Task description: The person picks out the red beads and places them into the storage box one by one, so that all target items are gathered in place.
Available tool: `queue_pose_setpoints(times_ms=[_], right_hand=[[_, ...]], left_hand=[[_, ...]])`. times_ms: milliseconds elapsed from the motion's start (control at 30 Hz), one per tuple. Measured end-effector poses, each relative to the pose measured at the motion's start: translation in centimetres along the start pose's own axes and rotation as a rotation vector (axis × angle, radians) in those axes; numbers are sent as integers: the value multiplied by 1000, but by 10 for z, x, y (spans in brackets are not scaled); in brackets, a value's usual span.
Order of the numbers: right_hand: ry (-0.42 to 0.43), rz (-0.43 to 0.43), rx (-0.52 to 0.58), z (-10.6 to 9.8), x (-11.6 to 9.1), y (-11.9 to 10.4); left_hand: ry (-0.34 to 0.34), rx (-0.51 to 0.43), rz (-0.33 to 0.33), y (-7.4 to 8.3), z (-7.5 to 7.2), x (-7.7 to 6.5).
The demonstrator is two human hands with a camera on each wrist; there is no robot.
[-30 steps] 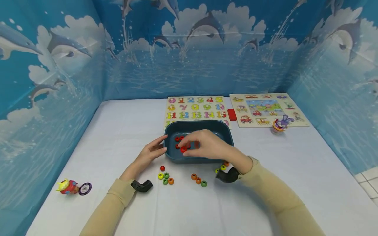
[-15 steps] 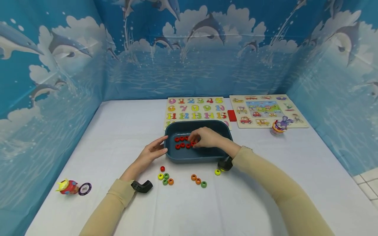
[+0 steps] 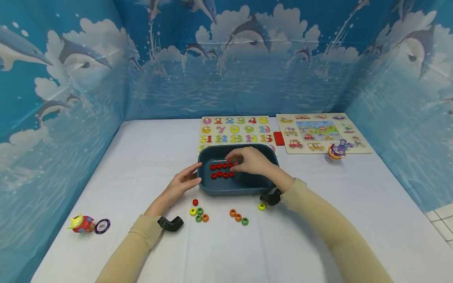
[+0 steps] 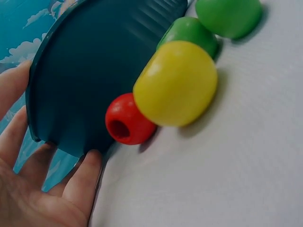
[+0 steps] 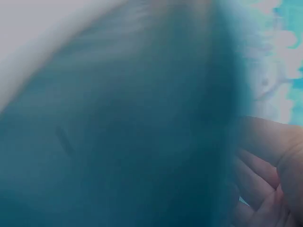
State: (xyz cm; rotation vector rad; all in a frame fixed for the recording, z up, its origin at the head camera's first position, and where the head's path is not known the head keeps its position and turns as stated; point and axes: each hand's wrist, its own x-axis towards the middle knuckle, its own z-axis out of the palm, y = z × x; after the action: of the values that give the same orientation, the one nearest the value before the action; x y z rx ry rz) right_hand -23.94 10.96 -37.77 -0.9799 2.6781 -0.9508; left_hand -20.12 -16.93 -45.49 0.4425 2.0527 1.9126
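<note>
Inside the dark teal tray [image 3: 255, 181], several red beads [image 3: 219, 174] lie in two short rows. My right hand [image 3: 249, 161] reaches over the tray, its thumb and bent fingers on either side of the upper row's rightmost red bead [image 3: 231, 165]; whether they pinch it is unclear. The right wrist view shows mainly the blurred tray wall, with the thumb and curved fingers partly hidden beyond it. Against the tray's left end, my left hand [image 3: 180, 184] rests with fingers spread; in the left wrist view its fingertips [image 4: 92, 158] touch the tray wall.
In front of the tray lie a red bead [image 3: 195, 202], a yellow bead [image 3: 192, 212], green and orange beads [image 3: 238, 217], and another yellow bead [image 3: 261, 206]. Behind are a number puzzle [image 3: 235, 129] and a vehicle puzzle [image 3: 318, 146]. Toy figures [image 3: 83, 224] stand at the sides.
My right hand carried a red bead to the lower row's right end and let it go there. It then moved slightly up to the upper row. The left hand stayed still.
</note>
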Motion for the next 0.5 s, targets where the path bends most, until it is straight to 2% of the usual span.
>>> queue_pose_setpoints(times_ms=[100, 233, 367, 500], right_hand=[[64, -89, 127, -4, -8, -22], [49, -219, 217, 12, -19, -55], [-13, -288, 164, 47, -26, -77], [-24, -272, 104, 83, -29, -87]], left_hand=[[-3, -11, 4, 0, -1, 0], [-5, -14, 7, -1, -2, -1], [-11, 6, 14, -2, -2, -1], [-21, 14, 30, -2, -1, -1]])
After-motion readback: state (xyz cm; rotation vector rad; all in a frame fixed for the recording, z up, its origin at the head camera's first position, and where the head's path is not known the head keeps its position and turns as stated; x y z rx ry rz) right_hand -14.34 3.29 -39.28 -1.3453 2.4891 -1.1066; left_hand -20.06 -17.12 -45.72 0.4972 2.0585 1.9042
